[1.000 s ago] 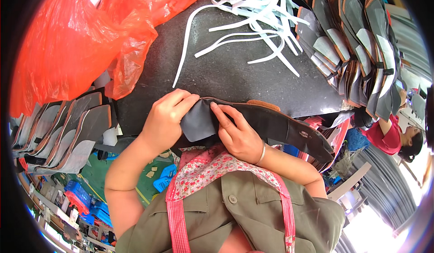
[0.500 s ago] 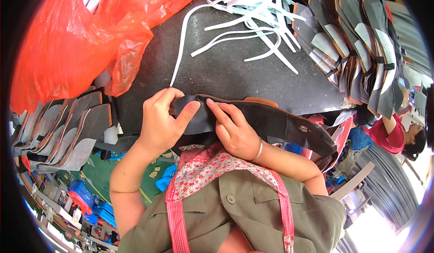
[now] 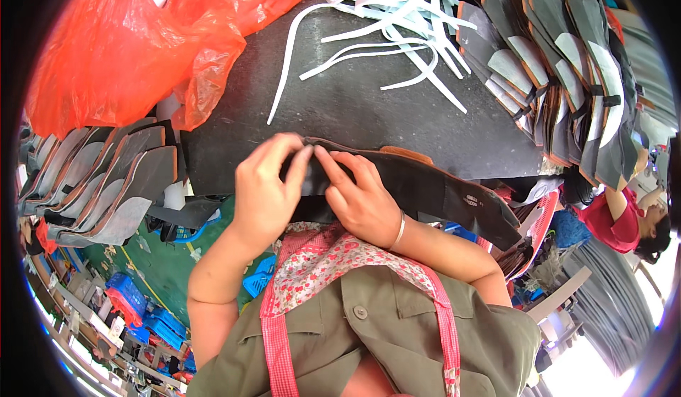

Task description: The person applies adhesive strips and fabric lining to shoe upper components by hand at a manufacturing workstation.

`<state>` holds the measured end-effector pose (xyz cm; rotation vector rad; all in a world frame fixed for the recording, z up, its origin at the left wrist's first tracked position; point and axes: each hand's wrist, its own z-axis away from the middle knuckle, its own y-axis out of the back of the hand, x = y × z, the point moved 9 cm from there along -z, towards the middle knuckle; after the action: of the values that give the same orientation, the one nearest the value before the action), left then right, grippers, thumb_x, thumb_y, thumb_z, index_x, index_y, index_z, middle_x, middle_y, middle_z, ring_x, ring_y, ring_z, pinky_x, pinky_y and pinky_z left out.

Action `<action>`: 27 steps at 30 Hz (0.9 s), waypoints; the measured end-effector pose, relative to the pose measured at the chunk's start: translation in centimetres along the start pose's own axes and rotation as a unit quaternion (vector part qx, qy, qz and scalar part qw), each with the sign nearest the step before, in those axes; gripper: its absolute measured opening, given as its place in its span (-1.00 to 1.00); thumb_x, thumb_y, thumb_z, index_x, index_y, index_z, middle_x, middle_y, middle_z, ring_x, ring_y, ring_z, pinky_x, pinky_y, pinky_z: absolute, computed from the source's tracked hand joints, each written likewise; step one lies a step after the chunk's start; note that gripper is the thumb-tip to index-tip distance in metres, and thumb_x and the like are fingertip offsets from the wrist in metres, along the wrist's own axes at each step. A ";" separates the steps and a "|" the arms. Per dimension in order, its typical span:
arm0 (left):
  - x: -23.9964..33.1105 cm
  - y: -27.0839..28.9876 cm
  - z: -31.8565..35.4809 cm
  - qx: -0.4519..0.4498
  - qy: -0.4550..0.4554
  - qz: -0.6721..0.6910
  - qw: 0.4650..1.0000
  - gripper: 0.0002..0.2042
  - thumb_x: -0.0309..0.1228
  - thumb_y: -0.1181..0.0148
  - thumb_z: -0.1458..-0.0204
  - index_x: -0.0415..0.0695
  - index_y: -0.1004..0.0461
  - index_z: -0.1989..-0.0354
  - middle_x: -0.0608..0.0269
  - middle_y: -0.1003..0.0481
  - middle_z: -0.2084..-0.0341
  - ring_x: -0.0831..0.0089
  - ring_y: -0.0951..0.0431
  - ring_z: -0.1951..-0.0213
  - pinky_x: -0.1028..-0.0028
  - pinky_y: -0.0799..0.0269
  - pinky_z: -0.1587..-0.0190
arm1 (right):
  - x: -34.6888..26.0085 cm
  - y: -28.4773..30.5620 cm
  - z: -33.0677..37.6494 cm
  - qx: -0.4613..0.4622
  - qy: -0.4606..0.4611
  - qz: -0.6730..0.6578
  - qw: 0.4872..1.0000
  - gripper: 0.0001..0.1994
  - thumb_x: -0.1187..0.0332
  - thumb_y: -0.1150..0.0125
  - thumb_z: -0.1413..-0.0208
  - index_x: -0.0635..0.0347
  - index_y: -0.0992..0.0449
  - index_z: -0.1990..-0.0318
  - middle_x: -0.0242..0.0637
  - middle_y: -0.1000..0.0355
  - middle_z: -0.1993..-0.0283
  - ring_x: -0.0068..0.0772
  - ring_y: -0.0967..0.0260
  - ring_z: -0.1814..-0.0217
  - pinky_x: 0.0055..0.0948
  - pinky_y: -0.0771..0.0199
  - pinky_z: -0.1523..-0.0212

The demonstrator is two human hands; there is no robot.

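Note:
A long black leather boot upper (image 3: 443,191) with a brown edge lies along the near side of the dark work table, in front of my apron. My left hand (image 3: 268,188) is closed on its left end, thumb and forefinger pinching near the top edge. Right beside it, my right hand (image 3: 367,202) grips the same upper, index fingertip pressed close to the left thumb. Part of the leather's left end is hidden behind my left fingers. Past the hands, a loose pile of pale white strips (image 3: 404,25) spreads over the table top (image 3: 241,120).
A red plastic bag (image 3: 128,57) covers the far left. Stacked black-and-grey upper pieces stand at left (image 3: 128,191) and far right (image 3: 546,64). A co-worker in a red top (image 3: 616,218) is at the right. Blue baskets (image 3: 167,330) sit low on the left.
My left hand has shifted right, its thumb and forefinger now together near my right fingertips at the top edge. The flap of leather between the hands shows less.

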<state>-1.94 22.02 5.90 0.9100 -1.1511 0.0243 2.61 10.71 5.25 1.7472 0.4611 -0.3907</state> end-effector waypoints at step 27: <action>7.6 -10.6 -0.3 -0.309 -0.181 0.009 0.934 -0.63 -0.34 -0.37 0.10 -0.19 -0.55 0.09 0.10 -0.47 0.23 0.18 -0.46 0.15 0.27 -0.44 0.09 | 10.4 8.6 6.6 -0.020 -0.140 -0.167 0.976 -0.88 0.44 -0.32 0.07 0.27 -0.56 0.37 -0.26 -0.47 0.24 -0.16 -0.39 0.22 -0.29 -0.43 0.16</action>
<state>6.49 12.05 5.40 0.3424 -1.3935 -0.4860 15.82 3.57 5.91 1.5455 0.5550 -0.8502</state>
